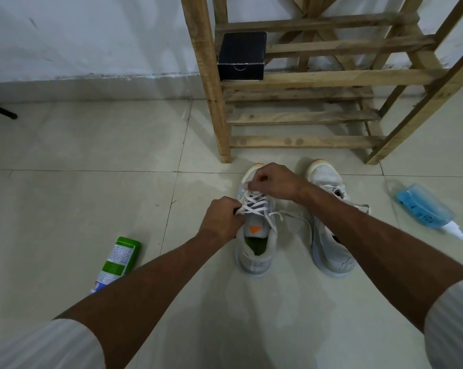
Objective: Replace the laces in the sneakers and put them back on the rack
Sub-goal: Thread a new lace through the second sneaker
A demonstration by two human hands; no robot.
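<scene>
Pale tiled floor (pixel 92 155) meets a white wall. A wooden shoe rack (pixel 305 75) stands ahead, with a black box (pixel 242 54) on one shelf. A green bottle (pixel 120 258) lies to the left and a blue spray bottle (pixel 425 206) to the right; their label print is too small to read.

Two grey-white sneakers sit on the floor just before the rack. The left sneaker (pixel 254 251) has a green insole, an orange triangle on its tongue and a white lace (pixel 254 203) crisscrossed. The left hand (pixel 221 219) and the right hand (pixel 275 182) each pinch the lace. The right forearm partly covers the right sneaker (pixel 329 251).
</scene>
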